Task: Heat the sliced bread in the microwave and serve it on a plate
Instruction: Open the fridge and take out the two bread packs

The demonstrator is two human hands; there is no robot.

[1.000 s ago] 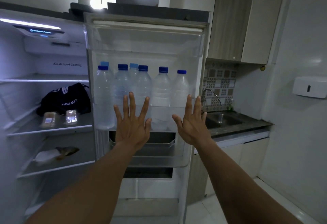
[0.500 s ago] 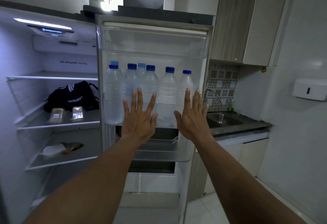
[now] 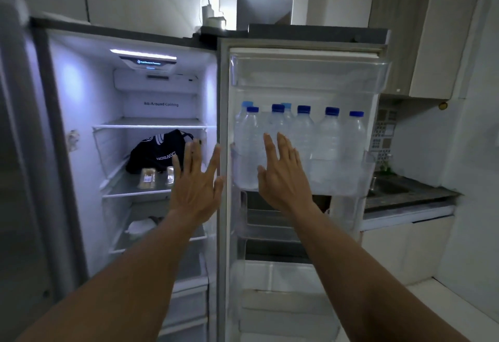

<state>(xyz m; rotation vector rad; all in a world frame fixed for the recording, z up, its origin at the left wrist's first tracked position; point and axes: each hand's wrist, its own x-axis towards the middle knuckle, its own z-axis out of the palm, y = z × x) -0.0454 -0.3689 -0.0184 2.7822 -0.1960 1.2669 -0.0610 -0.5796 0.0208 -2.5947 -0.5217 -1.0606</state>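
Note:
The fridge (image 3: 81,131) stands open in front of me, lit inside. On its middle shelf lie two small clear packs; the left pack (image 3: 147,178) holds something pale brown that may be the sliced bread, and the right pack (image 3: 170,175) is partly hidden by my fingers. My left hand (image 3: 195,183) is raised with fingers spread, in front of the shelf's right end and the door edge. Further right, my right hand (image 3: 283,177) is held up flat before the door's bottle shelf. Both hands are empty. No microwave or plate is in view.
A dark bag (image 3: 154,155) sits behind the packs. A white bundle (image 3: 140,227) lies on the shelf below. The open fridge door (image 3: 305,77) carries several water bottles (image 3: 329,147). A counter with a sink (image 3: 399,190) is at the right, under wall cabinets (image 3: 432,34).
The view has swung left, so the fridge interior now fills the middle. Both open hands have shifted left, the left one now in front of the shelf with the packs.

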